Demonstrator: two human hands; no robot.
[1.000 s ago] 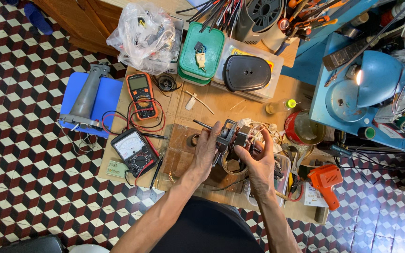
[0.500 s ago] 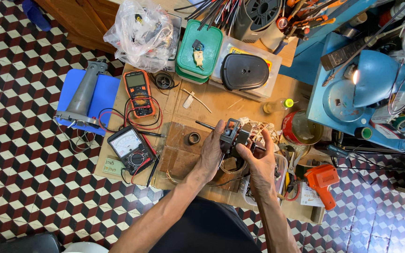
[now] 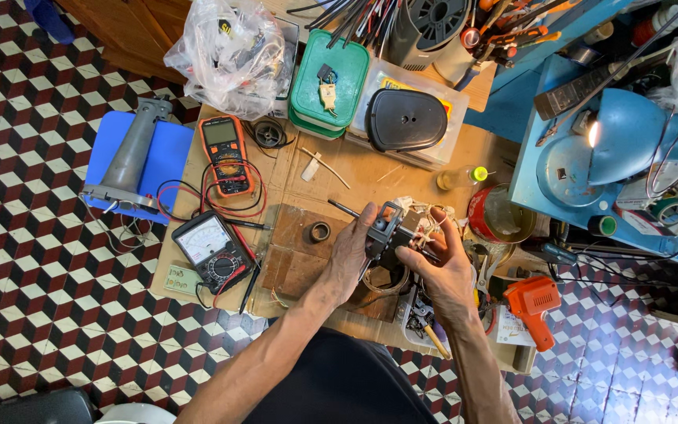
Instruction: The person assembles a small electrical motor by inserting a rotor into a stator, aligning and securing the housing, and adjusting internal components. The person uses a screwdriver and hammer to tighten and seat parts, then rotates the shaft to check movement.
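Holding motor (image 3: 396, 228) in both hands over board's right half, I see left hand (image 3: 349, 255) clasping its near-left side and right hand (image 3: 442, 267) gripping from right, equally close. Shaft (image 3: 344, 209) juts left toward board's far-left corner; ring (image 3: 320, 232) just beside left hand.

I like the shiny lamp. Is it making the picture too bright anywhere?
Head view: the blue lamp's bulb glares white, just a small spot; the hands and small motor stay sharp and evenly lit; the checkered floor bends slightly near the edges.

Orange multimeter (image 3: 226, 154), green box lid (image 3: 329, 82)
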